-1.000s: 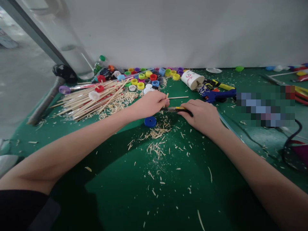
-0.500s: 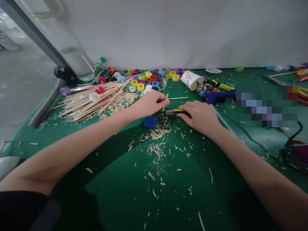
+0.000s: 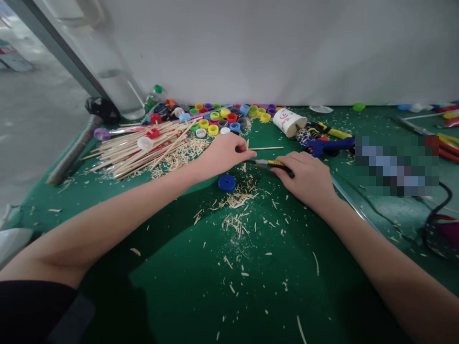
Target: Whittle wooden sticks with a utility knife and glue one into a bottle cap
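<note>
My left hand (image 3: pixel 225 152) is closed in a pinch on a short wooden stick (image 3: pixel 247 143), whose end shows above the fingertips. My right hand (image 3: pixel 307 177) is wrapped around a yellow and black utility knife (image 3: pixel 274 164). The knife points left, its blade end close under my left fingertips; whether it touches the stick I cannot tell. Just beyond the knife a thin wooden stick (image 3: pixel 267 148) lies on the green table (image 3: pixel 179 286). Below my left hand sits a blue bottle cap (image 3: pixel 226 183) with a small hole in its middle, beside wood shavings (image 3: pixel 238 198).
A bundle of wooden sticks (image 3: pixel 132 150) lies to the left, with many coloured bottle caps (image 3: pixel 215 116) behind it. A paper cup (image 3: pixel 289 123) on its side and a blue glue gun (image 3: pixel 324 145) are at the back right. A hammer (image 3: pixel 77 148) rests at the left edge.
The knife in my right hand has tilted a little, and more of its handle shows. My left hand keeps its pinch on the stick. The whole view has shifted slightly.
</note>
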Available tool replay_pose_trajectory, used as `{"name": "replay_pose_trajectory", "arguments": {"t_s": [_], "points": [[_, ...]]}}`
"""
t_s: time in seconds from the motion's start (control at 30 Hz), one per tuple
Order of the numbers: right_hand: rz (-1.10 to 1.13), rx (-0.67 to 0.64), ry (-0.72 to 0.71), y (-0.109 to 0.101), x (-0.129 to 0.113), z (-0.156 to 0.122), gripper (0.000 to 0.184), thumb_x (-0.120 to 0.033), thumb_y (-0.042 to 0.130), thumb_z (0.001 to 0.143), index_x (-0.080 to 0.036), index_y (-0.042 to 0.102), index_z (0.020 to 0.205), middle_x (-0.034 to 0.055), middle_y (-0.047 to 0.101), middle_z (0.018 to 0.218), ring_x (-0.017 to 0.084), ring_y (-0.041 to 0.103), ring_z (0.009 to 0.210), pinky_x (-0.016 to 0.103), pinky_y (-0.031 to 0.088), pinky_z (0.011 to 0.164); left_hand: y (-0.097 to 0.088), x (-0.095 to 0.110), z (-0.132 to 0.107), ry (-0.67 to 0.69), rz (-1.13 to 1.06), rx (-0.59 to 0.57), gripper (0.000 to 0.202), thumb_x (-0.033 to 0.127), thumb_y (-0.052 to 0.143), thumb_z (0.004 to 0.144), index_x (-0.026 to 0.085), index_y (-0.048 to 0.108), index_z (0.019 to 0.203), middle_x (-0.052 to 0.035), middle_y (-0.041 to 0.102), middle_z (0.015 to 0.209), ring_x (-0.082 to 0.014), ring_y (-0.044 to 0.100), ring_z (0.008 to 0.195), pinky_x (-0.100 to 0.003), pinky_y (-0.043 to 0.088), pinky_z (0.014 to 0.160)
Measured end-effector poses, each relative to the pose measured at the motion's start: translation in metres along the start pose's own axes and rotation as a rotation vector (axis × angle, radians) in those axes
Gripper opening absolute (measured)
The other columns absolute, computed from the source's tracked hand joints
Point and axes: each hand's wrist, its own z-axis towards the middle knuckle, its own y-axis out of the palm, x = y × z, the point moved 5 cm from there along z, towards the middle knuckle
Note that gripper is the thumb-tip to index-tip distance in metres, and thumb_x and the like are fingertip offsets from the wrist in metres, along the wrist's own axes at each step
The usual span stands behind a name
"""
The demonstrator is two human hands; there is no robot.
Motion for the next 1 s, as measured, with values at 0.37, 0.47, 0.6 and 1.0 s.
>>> {"name": "replay_pose_trajectory", "arguments": {"t_s": [0.37,0.47,0.6,1.0], "points": [[-0.065,-0.174,-0.087,0.008,-0.009,0.007,0.025,-0.039,0.05,0.093,-0.02,0.066,0.097,0.0042,0.069,0.091,0.02,0.057,0.081,0.032,0.031,0.06,0.003,0.022,-0.008,0.072,0.106,-0.054,0.041,0.036,0.049,0.09,0.016,0.053,0.054,0.0016,0.04,0.049,-0.0074,0.032,0.05,-0.028,0.026,0.059],[-0.082,-0.197,-0.092,0.009,-0.011,0.008,0.024,-0.038,0.051,0.093,-0.021,0.066,0.099,0.0037,0.069,0.092,0.02,0.057,0.082,0.032,0.031,0.06,0.005,0.022,-0.008,0.077,0.112,-0.098,0.037,0.034,0.045,0.091,0.015,0.063,0.064,-0.0002,0.048,0.053,-0.0091,0.037,0.052,-0.029,0.029,0.06],[-0.072,-0.208,-0.092,0.01,-0.01,0.008,0.025,-0.038,0.05,0.094,-0.02,0.066,0.101,0.0045,0.069,0.095,0.02,0.056,0.084,0.032,0.032,0.061,0.007,0.02,-0.006,0.112,0.029,-0.182,0.035,0.026,0.039,0.092,0.014,0.069,0.08,-0.0047,0.064,0.075,-0.0098,0.049,0.063,-0.026,0.034,0.062],[-0.01,-0.055,-0.055,0.002,-0.007,0.002,0.028,-0.039,0.046,0.096,-0.018,0.065,0.099,0.0074,0.069,0.095,0.021,0.057,0.084,0.033,0.037,0.065,0.002,0.006,-0.002,0.055,-0.018,0.008,0.034,0.04,0.06,0.082,0.016,0.055,0.058,0.0003,0.054,0.057,-0.0069,0.04,0.053,-0.028,0.029,0.057]]}}
